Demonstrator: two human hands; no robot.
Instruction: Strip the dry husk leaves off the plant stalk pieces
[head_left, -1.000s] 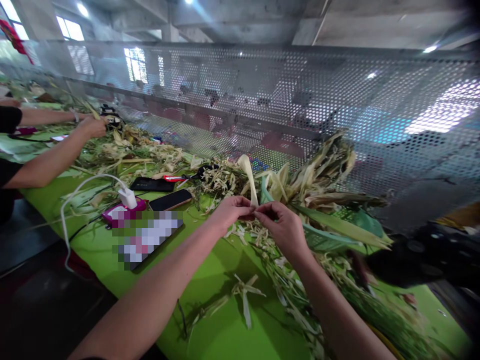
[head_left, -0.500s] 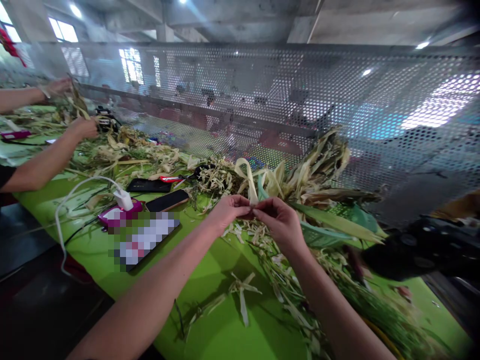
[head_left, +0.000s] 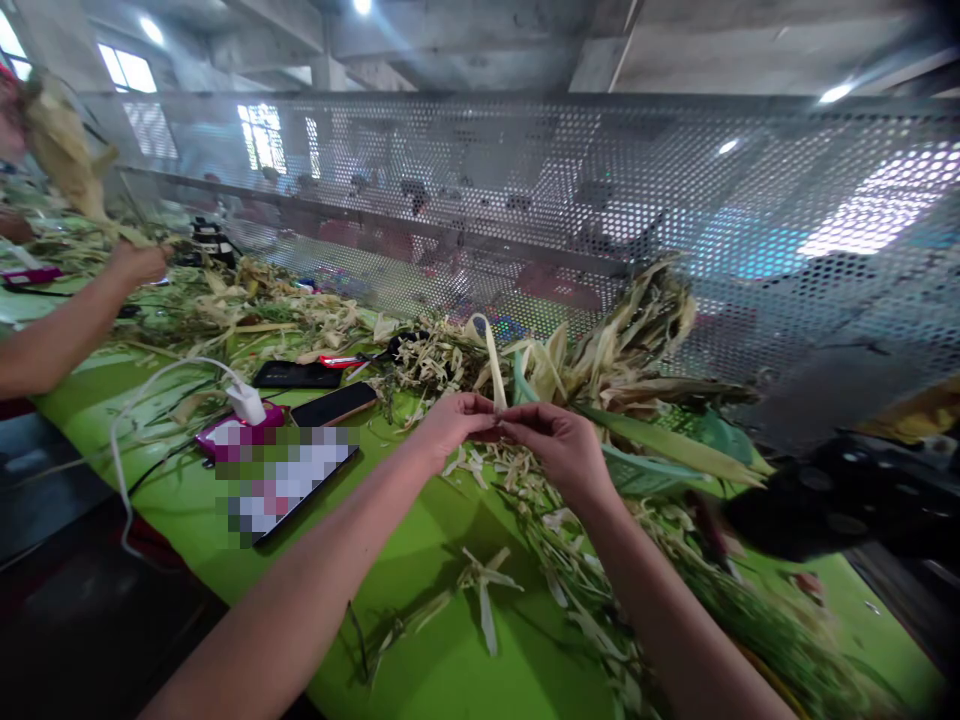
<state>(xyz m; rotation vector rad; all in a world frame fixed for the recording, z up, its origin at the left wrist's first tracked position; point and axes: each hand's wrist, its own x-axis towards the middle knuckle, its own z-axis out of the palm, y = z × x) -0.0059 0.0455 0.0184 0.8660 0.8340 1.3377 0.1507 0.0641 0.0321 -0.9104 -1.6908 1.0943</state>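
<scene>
A pale strip of corn husk (head_left: pixel 495 365) rises in a narrow loop from between my fingertips. My left hand (head_left: pixel 459 420) pinches its lower end from the left, and my right hand (head_left: pixel 551 435) pinches it from the right, thumbs and forefingers nearly touching. Just behind my right hand stands a green plastic basket (head_left: pixel 652 470) heaped with dried corn husks (head_left: pixel 622 340). Below my hands, a knotted star-shaped piece of husk (head_left: pixel 486 585) lies on the green table (head_left: pixel 427 655). The very ends of the strip are hidden by my fingers.
Phones (head_left: pixel 334 403) and a purple power socket (head_left: pixel 240 430) with a white charger lie at left. Husk scraps (head_left: pixel 300 310) cover the back, along a perforated metal screen (head_left: pixel 465 200). Green stems (head_left: pixel 750 610) lie at right, beside a black object (head_left: pixel 847 500). A co-worker's hand (head_left: pixel 139 262) is far left.
The husk loop has turned and looks narrower, while my hands stay pinched together almost in place. At far left, the co-worker's hands have shifted left and a large husk bundle is now raised there.
</scene>
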